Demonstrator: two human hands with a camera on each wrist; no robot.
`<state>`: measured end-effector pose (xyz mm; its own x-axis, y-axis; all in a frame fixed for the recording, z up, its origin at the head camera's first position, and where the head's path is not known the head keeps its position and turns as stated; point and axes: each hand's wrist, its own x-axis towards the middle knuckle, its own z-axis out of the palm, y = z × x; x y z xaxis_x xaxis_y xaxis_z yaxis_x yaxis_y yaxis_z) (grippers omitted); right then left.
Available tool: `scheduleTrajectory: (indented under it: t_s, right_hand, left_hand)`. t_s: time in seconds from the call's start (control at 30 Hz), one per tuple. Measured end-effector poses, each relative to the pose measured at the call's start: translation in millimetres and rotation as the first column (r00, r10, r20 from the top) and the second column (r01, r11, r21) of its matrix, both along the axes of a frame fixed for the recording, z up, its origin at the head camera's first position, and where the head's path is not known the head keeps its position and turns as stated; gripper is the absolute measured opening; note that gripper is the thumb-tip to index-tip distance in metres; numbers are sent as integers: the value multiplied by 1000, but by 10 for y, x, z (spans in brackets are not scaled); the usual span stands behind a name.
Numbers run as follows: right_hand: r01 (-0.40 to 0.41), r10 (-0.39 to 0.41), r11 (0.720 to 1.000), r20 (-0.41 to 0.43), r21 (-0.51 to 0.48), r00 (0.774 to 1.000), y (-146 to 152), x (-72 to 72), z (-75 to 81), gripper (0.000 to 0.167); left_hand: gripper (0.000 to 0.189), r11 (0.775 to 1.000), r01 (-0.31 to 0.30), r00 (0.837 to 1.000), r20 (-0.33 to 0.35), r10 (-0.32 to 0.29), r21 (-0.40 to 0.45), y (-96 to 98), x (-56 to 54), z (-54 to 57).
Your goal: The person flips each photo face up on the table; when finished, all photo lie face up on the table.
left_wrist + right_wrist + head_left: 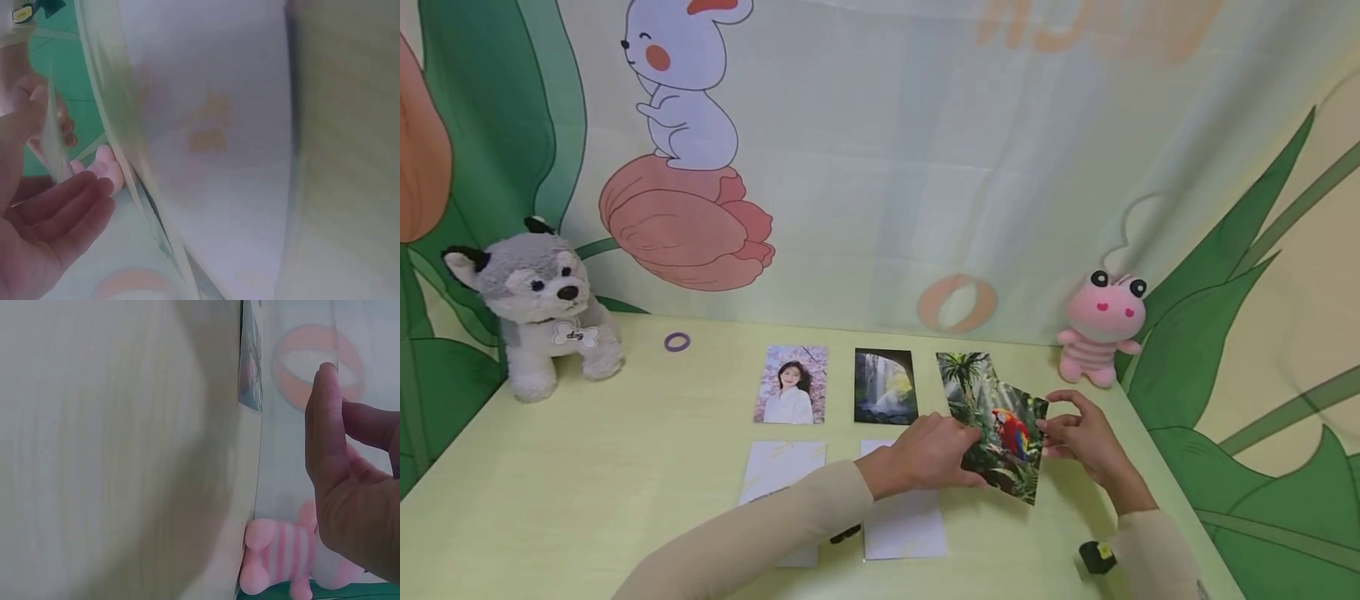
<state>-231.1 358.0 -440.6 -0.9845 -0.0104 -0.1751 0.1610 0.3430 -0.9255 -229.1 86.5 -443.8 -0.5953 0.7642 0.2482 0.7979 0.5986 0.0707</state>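
A photo print of a red parrot in a jungle [1017, 435] is held up, tilted, between both hands. My left hand [934, 454] pinches its left side; in the left wrist view the print's thin edge [55, 144] stands between thumb and fingers. At the right edge, my right hand [1084, 440] pinches it with thumb and fingers. Partly hidden behind it is a palm-tree print [964, 371]. To the left lie a waterfall print [886, 387] and a portrait print of a person in white [790, 392].
Two white sheets lie nearer, one [906, 533] below the left hand, another [782, 462] partly under the left forearm. A plush dog [557, 308] and purple ring [677, 342] are at the left; a pink plush toy [1093, 333] sits back right. A printed curtain [865, 167] hangs behind.
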Motion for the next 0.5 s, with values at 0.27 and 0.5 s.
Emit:
scheduleTrajectory:
  t_s: [0.27, 0.5]
  right_hand:
    - [-42, 43, 996, -6, 85, 999, -49, -25, 14, 50]
    - [-119, 120, 981, 3, 154, 993, -66, -54, 1, 51]
  left_hand:
    - [65, 999, 50, 979, 197, -48, -4, -18, -16, -40]
    - [59, 996, 89, 950, 299, -90, 20, -6, 32, -98]
